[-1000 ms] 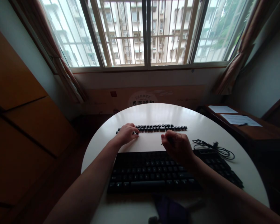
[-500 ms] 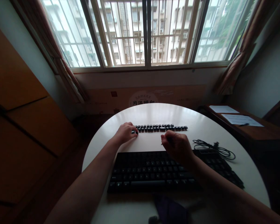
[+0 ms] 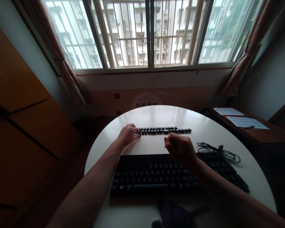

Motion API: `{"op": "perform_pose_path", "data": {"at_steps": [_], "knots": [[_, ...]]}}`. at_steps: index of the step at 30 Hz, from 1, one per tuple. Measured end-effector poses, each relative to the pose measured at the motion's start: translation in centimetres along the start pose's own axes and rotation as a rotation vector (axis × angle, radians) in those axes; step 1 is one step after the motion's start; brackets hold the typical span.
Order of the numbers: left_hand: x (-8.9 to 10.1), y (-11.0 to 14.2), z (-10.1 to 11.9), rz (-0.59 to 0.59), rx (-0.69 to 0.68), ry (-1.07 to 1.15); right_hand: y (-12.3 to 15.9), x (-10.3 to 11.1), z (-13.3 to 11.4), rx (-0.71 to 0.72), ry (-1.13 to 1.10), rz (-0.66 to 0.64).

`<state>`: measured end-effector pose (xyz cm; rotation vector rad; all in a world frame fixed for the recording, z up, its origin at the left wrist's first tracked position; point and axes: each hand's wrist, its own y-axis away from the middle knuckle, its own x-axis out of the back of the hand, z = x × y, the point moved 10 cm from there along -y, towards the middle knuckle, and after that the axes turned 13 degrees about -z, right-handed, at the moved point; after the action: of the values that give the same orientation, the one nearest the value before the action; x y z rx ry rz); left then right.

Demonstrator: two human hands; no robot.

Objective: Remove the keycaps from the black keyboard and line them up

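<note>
I have my left hand (image 3: 128, 134) at the left end of the two rows of small black plastic keycaps (image 3: 159, 130), thumb and fingers curved with a narrow gap around the end caps; I cannot tell from this view whether one is actually pinched. My right hand (image 3: 180, 145) is closed in a fist above the upper edge of the long black rectangular keyboard (image 3: 152, 186), and the tip of a small thin object (image 3: 165, 146) pokes out by the thumb, the rest hidden in my grip.

The keyboard lies on the near part of the glossy white round-edged table (image 3: 152, 144), partly under my right forearm. Its lower rows carry caps, while the upper left is dark and shows none that I can make out. The keycap rows lie beyond it, apart from its far edge. A coiled thin black cable (image 3: 228, 155) rests beyond the keyboard's right part. Closest to me I see a blurred dark purple cloth-like item (image 3: 174, 215), and off to the right a brown wooden side table (image 3: 280, 134) holding white paper sheets (image 3: 248, 123) and a black pen (image 3: 249, 127)
</note>
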<state>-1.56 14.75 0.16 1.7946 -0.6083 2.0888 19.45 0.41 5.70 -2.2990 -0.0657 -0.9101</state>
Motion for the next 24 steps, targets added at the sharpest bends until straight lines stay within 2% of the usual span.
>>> {"op": "perform_pose_path", "data": {"at_steps": [8,17,20,24], "knots": [[1.9,0.6,-2.1,0.146,0.048,0.054,0.1,0.0,-0.2,0.030,-0.004,0.004],[0.4,0.1,-0.9,0.088,-0.016,0.023,0.0,0.0,-0.2,0.013,-0.018,0.006],[1.3,0.4,-1.0,0.123,0.004,0.032,0.0,-0.1,-0.1,0.014,-0.022,0.001],[3.6,1.3,-0.8,0.258,0.045,0.035,0.0,0.0,0.0,0.016,-0.029,-0.001]]}}
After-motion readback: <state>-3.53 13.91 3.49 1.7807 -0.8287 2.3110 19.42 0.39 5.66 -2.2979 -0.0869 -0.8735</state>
